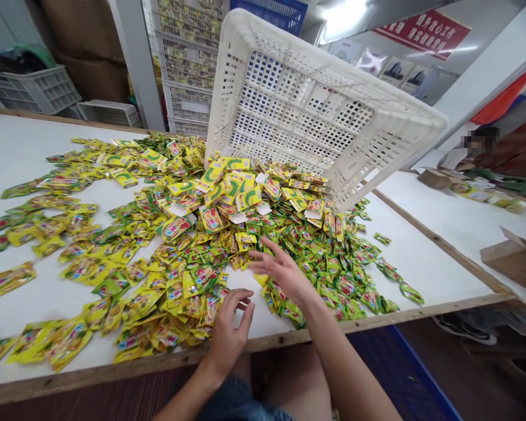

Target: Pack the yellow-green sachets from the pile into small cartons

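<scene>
My left hand [232,327] is over the table's front edge, fingers curved and thumb apart, with nothing visible in its grip. Beside it lies a heap of yellow sachets [170,310]. My right hand [284,275] reaches over the pile with its fingers spread and nothing in them. Under and around that hand are green sachets [333,275]. Behind the hands, flattened yellow and green cardboard boxes [245,193] lie on top of the sachets. They spread from the mouth of a white plastic crate [346,99], which is tipped on its side towards me.
The white table [21,140] has a wooden rim at its front edge. Stacked crates [188,64] stand behind it. On the right are a second table with an opened cardboard box [515,257] and another person [477,143]. A blue crate [390,368] sits below.
</scene>
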A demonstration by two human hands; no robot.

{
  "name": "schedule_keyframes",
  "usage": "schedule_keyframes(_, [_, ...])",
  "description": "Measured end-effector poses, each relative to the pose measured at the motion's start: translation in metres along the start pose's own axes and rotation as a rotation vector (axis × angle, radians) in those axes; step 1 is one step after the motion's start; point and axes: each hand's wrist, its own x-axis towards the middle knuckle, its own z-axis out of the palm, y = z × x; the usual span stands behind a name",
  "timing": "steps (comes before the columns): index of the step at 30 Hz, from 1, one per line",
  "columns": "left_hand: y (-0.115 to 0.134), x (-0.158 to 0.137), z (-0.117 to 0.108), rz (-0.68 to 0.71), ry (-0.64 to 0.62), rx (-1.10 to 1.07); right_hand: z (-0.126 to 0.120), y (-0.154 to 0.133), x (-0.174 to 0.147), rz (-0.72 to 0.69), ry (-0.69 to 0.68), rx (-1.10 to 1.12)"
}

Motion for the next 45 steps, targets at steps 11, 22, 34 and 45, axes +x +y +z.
schedule_keyframes(11, [-0.004,-0.003,0.0,-0.084,0.078,-0.075,0.004,0.01,0.067,0.053,0.122,0.196])
schedule_keyframes(22, [0.007,0.004,-0.005,-0.171,-0.224,-0.278,-0.011,-0.04,-0.036,-0.156,-0.289,-0.762])
schedule_keyframes(34, [-0.023,-0.035,-0.013,0.126,0.161,-0.178,0.067,0.05,0.039,-0.426,-0.34,-0.8])
schedule_keyframes(45, [-0.007,-0.03,-0.014,0.261,0.297,-0.112,0.079,0.071,0.043,-0.598,-0.317,-0.749])
